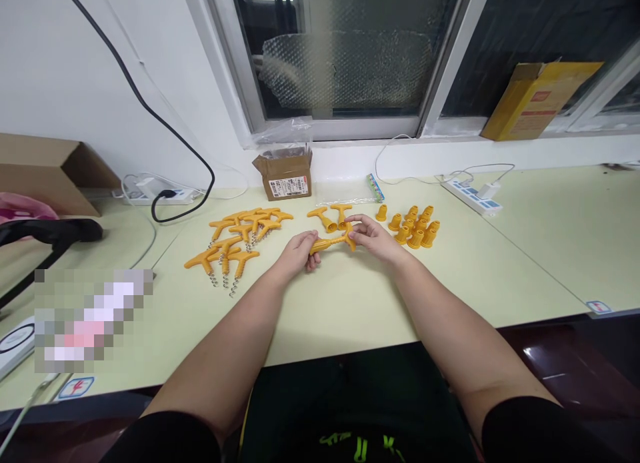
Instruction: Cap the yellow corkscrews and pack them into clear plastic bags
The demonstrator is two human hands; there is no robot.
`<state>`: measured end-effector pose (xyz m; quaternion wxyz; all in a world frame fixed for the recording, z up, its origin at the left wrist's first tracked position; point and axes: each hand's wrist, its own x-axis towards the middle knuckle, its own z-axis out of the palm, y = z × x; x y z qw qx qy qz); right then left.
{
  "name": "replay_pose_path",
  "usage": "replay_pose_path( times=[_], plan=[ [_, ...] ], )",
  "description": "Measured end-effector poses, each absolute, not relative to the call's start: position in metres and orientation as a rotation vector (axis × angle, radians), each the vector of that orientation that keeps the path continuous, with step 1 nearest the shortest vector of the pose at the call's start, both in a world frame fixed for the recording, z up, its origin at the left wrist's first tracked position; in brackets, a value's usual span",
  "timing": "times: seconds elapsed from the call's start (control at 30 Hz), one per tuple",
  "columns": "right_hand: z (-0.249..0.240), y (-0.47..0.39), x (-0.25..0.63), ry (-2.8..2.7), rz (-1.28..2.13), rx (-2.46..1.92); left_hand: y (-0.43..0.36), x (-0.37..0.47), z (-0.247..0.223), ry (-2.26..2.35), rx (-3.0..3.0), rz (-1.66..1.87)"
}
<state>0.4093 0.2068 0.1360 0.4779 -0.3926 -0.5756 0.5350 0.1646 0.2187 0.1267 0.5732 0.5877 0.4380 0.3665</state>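
Both my hands hold one yellow corkscrew piece (pixel 334 242) above the table. My left hand (pixel 301 251) is closed around its wide sleeve end. The fingers of my right hand (pixel 369 238) grip its T-shaped handle. Just behind, two yellow T-handles with sleeves (pixel 327 223) lie on the table. To the left is a group of yellow T-handles with bare metal spirals (pixel 240 263). On the right stand several loose yellow sleeves (pixel 416 235).
A small brown box (pixel 287 175) and a clear plastic bag (pixel 345 192) are near the wall. Power strips (pixel 473 195) with cables lie at both sides. A black cable (pixel 145 103) hangs at the left, above a black stand (pixel 55 233).
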Motion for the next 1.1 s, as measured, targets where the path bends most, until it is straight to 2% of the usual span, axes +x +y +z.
replay_pose_path(
  times=[0.1, 0.3, 0.6, 0.9, 1.1],
  plan=[
    [0.137, 0.207, 0.408, -1.399, 1.304, -0.978, 0.22, 0.164, 0.127, 1.016, 1.296, 0.826],
    [0.141, 0.208, 0.412, -1.274, 1.328, -1.053, 0.217, 0.162, 0.127, 0.831, 1.438, 1.056],
    [0.144, 0.206, 0.41, -1.243, 1.381, -1.006, 0.221, 0.161, 0.125, 0.876, 1.536, 1.094],
    [0.151, 0.202, 0.406, -0.934, 1.576, -1.153, 0.222, 0.162, 0.123, 0.832, 1.568, 1.137],
    [0.149, 0.204, 0.407, -0.878, 1.56, -1.078, 0.223, 0.162, 0.125, 0.859, 1.477, 1.169]
  ],
)
